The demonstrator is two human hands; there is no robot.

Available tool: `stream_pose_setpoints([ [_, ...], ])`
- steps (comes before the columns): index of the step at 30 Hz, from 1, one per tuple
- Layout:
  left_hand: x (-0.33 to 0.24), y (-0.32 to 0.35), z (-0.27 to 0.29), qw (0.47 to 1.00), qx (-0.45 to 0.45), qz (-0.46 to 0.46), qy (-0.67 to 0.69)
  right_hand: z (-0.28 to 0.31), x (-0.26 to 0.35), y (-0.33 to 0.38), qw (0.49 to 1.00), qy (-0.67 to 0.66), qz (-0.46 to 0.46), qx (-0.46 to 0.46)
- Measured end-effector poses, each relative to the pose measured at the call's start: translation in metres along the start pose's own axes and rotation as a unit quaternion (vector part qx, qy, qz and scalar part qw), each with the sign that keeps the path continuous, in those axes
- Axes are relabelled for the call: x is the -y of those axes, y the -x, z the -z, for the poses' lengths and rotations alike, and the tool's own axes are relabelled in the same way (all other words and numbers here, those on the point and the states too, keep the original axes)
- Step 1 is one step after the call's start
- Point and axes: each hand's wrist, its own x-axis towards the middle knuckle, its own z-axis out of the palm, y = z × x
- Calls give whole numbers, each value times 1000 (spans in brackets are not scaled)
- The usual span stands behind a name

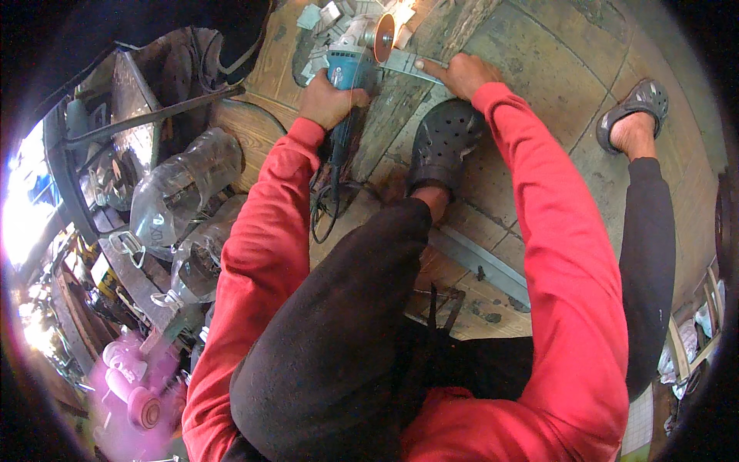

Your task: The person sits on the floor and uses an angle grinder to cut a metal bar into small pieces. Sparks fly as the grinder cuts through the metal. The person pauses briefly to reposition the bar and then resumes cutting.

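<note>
Your left hand (329,98) has a closed grip on a blue angle grinder (356,58) while your right hand (462,75) pins a grey metal strip (406,64) under flat fingers.

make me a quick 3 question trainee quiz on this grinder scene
1. True or false: the left hand grips the blue angle grinder.
2. What does the right hand press on? A) a clear plastic bottle B) the metal bar C) a pink machine
3. What pins the bar lower down, near the knee?

Key:
1. True.
2. B; the fingers lie flat on the bar beside the orange disc.
3. The foot in the dark clog stands over it; the other clog is apart on the tiles.
</note>
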Motion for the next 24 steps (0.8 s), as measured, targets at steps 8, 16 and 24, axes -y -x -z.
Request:
stream_pose_setpoints([
  [8,0,3,1,1000,-4,-9,7,1,-2,-3,1000,2,5,12],
  [16,-4,14,6,1000,3,-4,21,8,3,-2,998,5,-20,52],
  [24,4,20,5,1000,-12,-19,5,12,4,-3,997,0,-5,74],
])
